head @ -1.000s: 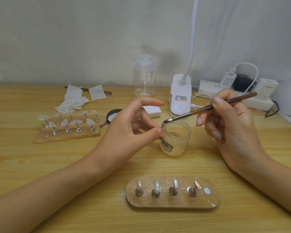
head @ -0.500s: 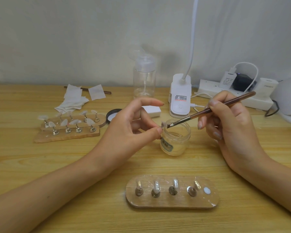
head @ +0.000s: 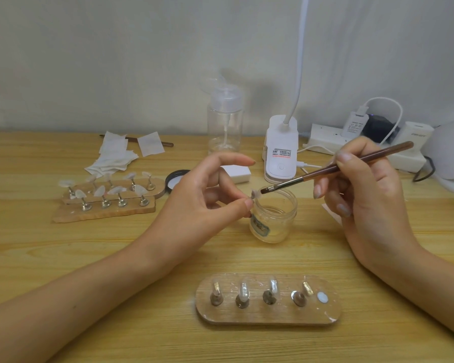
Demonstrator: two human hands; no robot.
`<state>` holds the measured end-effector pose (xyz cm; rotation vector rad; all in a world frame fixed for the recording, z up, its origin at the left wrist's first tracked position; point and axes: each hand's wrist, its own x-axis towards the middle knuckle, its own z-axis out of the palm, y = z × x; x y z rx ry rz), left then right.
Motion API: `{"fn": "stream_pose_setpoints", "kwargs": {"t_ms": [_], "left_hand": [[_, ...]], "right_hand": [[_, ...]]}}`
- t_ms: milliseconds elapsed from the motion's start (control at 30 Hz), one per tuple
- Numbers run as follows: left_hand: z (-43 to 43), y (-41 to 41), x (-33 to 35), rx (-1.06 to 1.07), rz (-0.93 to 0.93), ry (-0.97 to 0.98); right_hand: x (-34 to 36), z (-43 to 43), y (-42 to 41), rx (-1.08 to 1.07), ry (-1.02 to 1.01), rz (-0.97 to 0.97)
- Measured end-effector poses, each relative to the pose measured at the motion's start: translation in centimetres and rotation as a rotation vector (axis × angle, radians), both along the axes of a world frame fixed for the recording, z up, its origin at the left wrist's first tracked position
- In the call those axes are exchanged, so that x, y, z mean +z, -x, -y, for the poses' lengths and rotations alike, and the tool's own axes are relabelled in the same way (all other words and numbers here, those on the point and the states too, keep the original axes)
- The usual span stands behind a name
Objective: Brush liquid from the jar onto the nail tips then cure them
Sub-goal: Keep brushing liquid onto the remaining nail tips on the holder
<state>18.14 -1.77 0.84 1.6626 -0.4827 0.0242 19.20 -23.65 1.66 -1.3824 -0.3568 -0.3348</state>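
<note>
My left hand [head: 207, 195] pinches a small clear nail tip [head: 254, 194] between thumb and a finger, just over the left rim of the open glass jar [head: 274, 216]. In my right hand [head: 364, 187] is a brown-handled brush [head: 333, 167], its bristles touching the nail tip. An oval wooden holder [head: 268, 314] with metal stands sits near the front edge. A second wooden holder [head: 102, 209] at the left carries several clear nail tips on stands.
Behind the jar stand a clear pump bottle [head: 224, 121] and a white clip lamp [head: 281, 150]. A power strip [head: 325, 138] with chargers lies at the back right. White wipes [head: 116, 155], a second brush and the jar lid [head: 174, 178] lie at the left.
The brush tip has come down from above the jar and moved slightly right along the nail tip. My left hand has stayed in place.
</note>
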Motion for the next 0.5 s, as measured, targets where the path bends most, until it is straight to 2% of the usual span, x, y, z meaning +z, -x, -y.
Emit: {"fn": "stream_pose_setpoints", "kwargs": {"t_ms": [167, 500], "left_hand": [[0.01, -0.01, -0.05, 0.000, -0.002, 0.008], [0.02, -0.05, -0.04, 0.000, -0.008, 0.011]], "right_hand": [[-0.03, -0.27, 0.02, 0.068, 0.031, 0.044], [-0.08, -0.06, 0.01, 0.004, 0.071, 0.016]]}}
